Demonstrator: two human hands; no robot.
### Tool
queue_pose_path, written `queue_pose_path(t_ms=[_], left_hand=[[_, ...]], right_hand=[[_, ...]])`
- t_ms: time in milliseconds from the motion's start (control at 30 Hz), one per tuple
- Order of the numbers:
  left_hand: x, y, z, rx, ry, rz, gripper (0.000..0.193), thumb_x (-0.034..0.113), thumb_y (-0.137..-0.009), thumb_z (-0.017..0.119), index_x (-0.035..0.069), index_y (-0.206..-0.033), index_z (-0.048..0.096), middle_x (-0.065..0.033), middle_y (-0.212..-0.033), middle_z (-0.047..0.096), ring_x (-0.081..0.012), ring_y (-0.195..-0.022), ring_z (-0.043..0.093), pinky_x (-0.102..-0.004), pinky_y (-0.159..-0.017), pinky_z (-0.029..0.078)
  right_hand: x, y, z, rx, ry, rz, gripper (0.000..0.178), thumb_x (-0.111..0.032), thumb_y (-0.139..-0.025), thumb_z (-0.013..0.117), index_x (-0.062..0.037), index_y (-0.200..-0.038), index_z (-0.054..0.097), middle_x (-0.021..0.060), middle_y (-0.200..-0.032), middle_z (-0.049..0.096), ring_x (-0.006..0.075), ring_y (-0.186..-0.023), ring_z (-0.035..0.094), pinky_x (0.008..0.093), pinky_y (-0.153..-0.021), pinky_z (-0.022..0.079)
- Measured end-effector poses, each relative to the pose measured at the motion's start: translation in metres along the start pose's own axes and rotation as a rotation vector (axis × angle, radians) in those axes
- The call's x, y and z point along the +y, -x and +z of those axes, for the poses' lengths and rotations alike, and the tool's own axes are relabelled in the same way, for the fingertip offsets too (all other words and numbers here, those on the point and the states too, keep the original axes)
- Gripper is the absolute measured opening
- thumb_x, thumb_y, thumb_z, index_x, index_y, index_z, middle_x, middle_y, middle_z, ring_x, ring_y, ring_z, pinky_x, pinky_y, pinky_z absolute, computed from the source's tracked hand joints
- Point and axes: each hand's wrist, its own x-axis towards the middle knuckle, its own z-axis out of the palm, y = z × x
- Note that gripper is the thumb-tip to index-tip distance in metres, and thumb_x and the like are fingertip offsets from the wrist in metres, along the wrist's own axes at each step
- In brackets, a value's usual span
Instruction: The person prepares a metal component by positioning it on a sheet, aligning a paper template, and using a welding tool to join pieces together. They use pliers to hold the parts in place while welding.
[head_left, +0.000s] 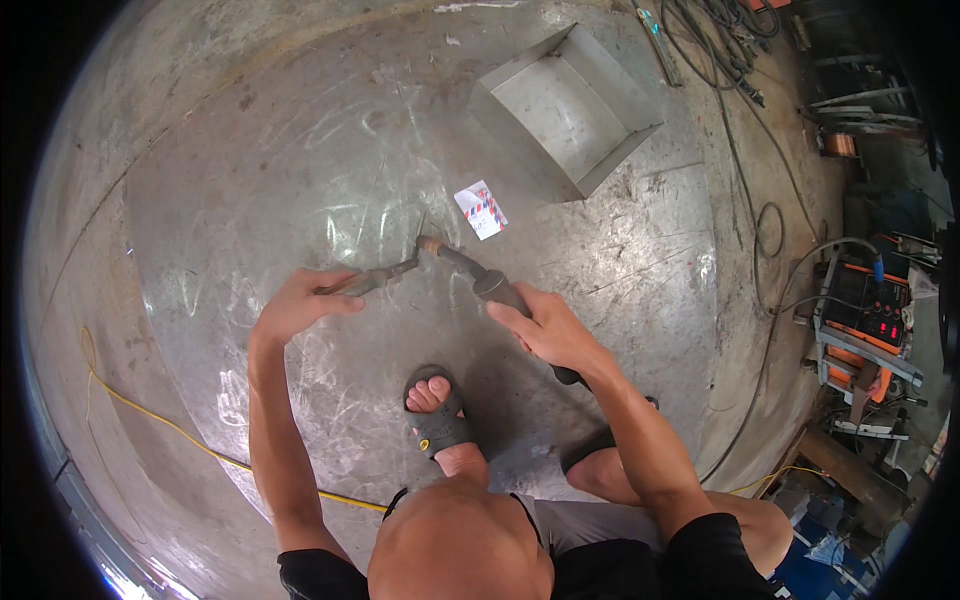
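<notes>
My left hand (303,304) is closed round the handles of pliers (372,281), whose jaws point right and reach the tip of a welding torch. My right hand (552,326) grips that welding torch (493,287) by its black handle. The torch's bent neck runs up and left to a brownish nozzle, close to the plier jaws; whether they touch, I cannot tell. Both tools are held above a scuffed metal sheet (250,220). Just beyond the torch a white paper (480,210) with red and blue marks lies on the sheet.
An open sheet-metal box (612,78) stands at the far right. Dark cables (728,130) run down the right side to an orange and black welding machine (868,308). A yellow cable (170,424) crosses at lower left. My sandalled foot (440,420) is below the tools.
</notes>
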Motion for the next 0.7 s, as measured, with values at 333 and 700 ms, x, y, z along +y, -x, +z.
queue_pose_path(t_ms=[333,700], left_hand=[[-0.004,-0.007,-0.011,-0.033,-0.004,-0.016,0.064,0.034,-0.075,0.081,-0.002,-0.126,0.07,-0.0101,-0.101,0.075,-0.0175,-0.099,0.064,-0.031,-0.092,0.048],[-0.001,-0.011,-0.013,-0.045,-0.003,-0.032,0.066,0.034,-0.073,0.082,-0.003,-0.126,0.07,-0.0117,-0.108,0.075,-0.0197,-0.104,0.065,-0.0313,-0.095,0.047]], right_hand=[[-0.003,-0.002,0.002,-0.031,-0.007,0.021,0.045,-0.047,-0.099,0.062,-0.0026,-0.095,0.061,0.0015,-0.062,0.054,0.0112,-0.054,0.054,0.0309,-0.052,0.042],[0.0,-0.005,0.002,-0.053,-0.019,0.029,0.043,-0.045,-0.099,0.063,-0.0019,-0.097,0.061,0.0012,-0.062,0.054,0.0108,-0.055,0.054,0.0304,-0.052,0.042]])
